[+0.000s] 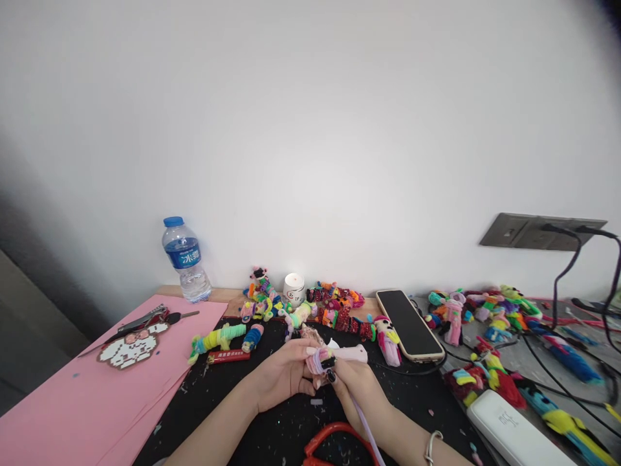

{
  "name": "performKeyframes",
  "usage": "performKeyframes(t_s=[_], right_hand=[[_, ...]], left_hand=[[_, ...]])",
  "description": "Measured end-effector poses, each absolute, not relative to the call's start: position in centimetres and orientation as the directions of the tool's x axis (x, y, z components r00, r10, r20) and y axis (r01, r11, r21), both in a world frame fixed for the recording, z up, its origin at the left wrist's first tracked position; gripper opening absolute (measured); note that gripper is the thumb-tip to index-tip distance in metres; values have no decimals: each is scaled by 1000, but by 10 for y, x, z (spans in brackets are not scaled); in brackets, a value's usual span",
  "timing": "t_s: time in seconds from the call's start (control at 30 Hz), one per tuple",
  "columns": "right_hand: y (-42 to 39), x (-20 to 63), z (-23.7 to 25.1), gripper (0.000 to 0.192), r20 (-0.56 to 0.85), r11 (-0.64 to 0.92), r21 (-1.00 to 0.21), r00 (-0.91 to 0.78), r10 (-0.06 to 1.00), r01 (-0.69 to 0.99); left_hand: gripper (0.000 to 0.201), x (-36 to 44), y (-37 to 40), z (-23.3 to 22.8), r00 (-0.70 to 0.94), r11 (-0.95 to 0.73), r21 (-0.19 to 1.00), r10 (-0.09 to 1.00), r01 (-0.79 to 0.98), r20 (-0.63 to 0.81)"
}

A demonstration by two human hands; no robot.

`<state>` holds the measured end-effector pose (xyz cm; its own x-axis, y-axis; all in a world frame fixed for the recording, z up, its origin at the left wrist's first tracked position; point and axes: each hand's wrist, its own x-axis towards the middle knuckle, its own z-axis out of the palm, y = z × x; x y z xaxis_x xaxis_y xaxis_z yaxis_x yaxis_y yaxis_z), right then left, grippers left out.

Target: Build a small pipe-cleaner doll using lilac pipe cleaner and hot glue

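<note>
At the front middle of the table, both hands meet around a small pipe cleaner doll point(317, 361) in lilac and pink with a black part. My left hand point(284, 369) is closed on its left side, thumb and fingers pressed to it. My right hand point(359, 388) pinches the doll from the right. From under the right hand a lilac pipe cleaner strip point(365, 424) hangs down toward me. Just behind the right hand lies a pale pink handle-like tool point(353, 353), partly hidden. Red-handled scissors or pliers point(334, 430) lie below the hands, cut off by the frame.
A black mat point(213, 408) with scraps covers the middle. Pink paper point(53, 401) lies left, with a water bottle point(187, 259) behind. Several pipe cleaner dolls point(342, 320) surround a white cup point(294, 289). A phone point(407, 323), white power bank point(514, 430), more dolls and cables lie right.
</note>
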<state>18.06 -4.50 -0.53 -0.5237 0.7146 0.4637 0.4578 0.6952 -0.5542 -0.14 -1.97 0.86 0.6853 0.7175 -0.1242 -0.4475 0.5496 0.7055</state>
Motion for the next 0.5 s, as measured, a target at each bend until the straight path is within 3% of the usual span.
performKeyframes(t_s=[0.5], right_hand=[[-48,180,2,25,480,707,-556,-526,702,437]], left_hand=[[18,-1,-21,10,682,546,713,720,-441,-129]])
